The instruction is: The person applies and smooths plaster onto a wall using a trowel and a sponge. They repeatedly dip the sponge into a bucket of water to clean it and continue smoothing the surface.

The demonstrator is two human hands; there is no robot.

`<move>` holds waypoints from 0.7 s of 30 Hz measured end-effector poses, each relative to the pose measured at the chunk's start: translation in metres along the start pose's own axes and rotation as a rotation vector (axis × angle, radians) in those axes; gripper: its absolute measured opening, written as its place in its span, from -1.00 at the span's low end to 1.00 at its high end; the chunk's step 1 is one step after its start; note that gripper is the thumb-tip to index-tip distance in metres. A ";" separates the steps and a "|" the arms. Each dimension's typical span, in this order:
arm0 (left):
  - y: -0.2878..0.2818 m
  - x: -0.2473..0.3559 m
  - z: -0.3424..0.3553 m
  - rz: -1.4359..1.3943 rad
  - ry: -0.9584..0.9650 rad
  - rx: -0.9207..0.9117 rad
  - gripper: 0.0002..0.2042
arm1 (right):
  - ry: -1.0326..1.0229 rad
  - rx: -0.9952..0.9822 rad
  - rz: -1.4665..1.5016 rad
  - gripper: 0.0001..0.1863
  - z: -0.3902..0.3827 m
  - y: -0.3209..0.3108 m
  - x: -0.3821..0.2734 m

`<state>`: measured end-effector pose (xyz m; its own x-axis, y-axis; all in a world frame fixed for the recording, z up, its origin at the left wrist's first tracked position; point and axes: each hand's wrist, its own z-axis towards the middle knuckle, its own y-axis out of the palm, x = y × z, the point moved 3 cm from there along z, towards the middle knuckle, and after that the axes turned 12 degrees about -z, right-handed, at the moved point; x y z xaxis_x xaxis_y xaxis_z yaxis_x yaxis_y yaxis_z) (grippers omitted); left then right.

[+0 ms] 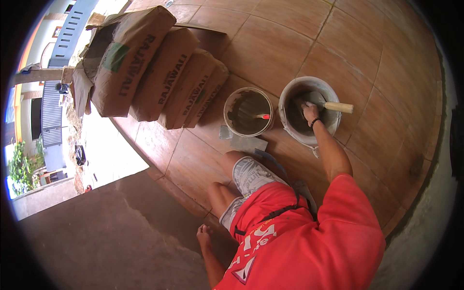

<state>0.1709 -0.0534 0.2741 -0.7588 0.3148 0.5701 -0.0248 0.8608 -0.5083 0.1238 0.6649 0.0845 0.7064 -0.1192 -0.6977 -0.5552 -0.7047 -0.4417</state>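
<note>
My right hand point(310, 113), a dark band at its wrist, reaches down inside a whitish bucket point(286, 124). Its fingers look closed, low by the grey mix, and what they may hold is hidden. Beside them a trowel point(338, 107) leans in the bucket, its pale wooden handle sticking out over the right rim; my hand is not on that handle. My left hand point(204, 235) hangs low at my left side, its fingers curled with nothing visible in them. Just left of the whitish bucket stands a second bucket point(227, 121), with a red-tipped handle point(262, 116) inside.
Large brown paper sacks point(145, 72) lie stacked at the upper left. Flat grey pieces point(249, 143) rest on the tiled floor point(270, 38) in front of my legs. A low grey wall point(111, 227) runs along the left; another wall edge point(425, 212) curves at the right.
</note>
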 end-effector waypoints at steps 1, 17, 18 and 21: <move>-0.002 0.001 -0.001 0.000 0.003 0.008 -0.68 | 0.008 0.004 -0.060 -0.59 -0.004 0.002 -0.002; 0.013 0.013 0.008 -0.020 0.019 -0.013 -0.71 | 0.100 -0.211 -0.244 -0.84 0.001 0.005 0.051; 0.020 0.014 0.014 -0.013 0.052 -0.035 -0.72 | 0.087 -0.190 -0.266 -0.85 0.007 -0.005 0.057; 0.001 0.029 0.014 -0.023 0.123 0.005 -0.72 | 0.296 -0.304 -0.075 -0.85 -0.032 0.016 0.029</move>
<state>0.1393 -0.0488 0.2811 -0.6722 0.3425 0.6564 -0.0441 0.8665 -0.4973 0.1491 0.6277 0.0748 0.8602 -0.2241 -0.4581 -0.3739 -0.8880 -0.2677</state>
